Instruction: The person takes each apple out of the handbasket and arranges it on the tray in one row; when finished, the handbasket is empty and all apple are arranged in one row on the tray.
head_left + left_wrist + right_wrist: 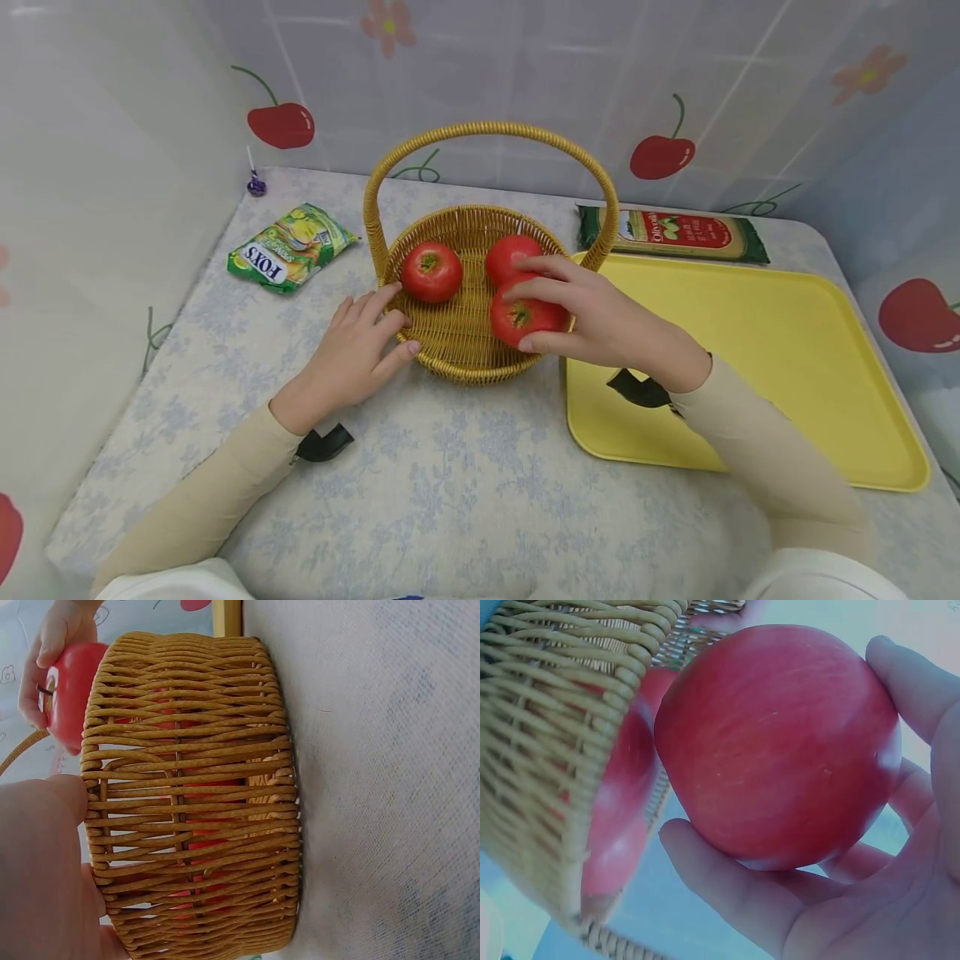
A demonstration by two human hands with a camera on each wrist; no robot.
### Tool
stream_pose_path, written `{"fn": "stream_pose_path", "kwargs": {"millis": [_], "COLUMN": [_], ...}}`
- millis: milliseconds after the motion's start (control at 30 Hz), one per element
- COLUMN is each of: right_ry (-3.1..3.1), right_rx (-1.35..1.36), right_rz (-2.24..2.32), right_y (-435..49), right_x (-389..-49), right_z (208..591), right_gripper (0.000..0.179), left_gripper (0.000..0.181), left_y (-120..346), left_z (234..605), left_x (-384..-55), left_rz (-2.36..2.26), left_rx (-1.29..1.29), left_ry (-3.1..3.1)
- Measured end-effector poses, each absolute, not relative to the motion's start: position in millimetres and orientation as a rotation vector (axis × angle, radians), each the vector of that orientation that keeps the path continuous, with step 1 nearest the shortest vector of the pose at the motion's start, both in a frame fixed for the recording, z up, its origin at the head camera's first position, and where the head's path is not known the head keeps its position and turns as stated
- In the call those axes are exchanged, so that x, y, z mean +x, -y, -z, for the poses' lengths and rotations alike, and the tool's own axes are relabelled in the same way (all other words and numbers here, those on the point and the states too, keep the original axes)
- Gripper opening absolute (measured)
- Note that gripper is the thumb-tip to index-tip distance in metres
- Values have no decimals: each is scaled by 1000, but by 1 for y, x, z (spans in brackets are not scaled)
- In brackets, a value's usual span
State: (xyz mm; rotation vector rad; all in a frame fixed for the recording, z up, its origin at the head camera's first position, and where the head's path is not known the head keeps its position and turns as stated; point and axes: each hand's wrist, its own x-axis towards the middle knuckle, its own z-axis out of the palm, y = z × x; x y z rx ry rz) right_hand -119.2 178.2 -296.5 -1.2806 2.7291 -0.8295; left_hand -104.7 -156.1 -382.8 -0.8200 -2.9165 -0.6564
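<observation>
A yellow wicker basket [472, 367] with a tall arched handle stands on the table. Inside lie two red tomatoes, one on the left [432, 272] and one at the back right [513, 257]. My right hand [600, 312] holds a third tomato [780, 750] between thumb and fingers, at the height of the basket's right rim. Its green calyx faces up in the head view. On the left side, my left hand [352, 354] rests on the basket rim with its fingers spread, the fingertips reaching just over the edge. The wicker partly hides the tomatoes in the left wrist view.
Right of the basket lies a yellow tray [735, 358], partly under my right forearm. A green-and-red Olivoilà packet [675, 233] is behind it. To the left are a green FOX'S candy bag [292, 247] and a purple lollipop [257, 183]. Cherry-patterned curtains border the table.
</observation>
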Motion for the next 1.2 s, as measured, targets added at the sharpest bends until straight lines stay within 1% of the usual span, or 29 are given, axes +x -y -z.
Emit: {"fn": "stream_pose_path", "kwargs": {"millis": [533, 833, 1200], "right_ry": [-2785, -2857, -2909], "right_rx": [-1160, -1032, -859], "right_rz": [862, 888, 1106], "right_y": [-229, -258, -289], "right_x": [-95, -85, -86], "right_z": [292, 291, 297], "right_gripper": [52, 54, 59], "left_gripper": [32, 31, 30], "left_y": [156, 156, 156], "left_z": [383, 382, 384], "left_x": [-104, -104, -105], "left_rz": [658, 678, 714], "left_rx": [-823, -822, -853], "left_ry": [2917, 2910, 2881]}}
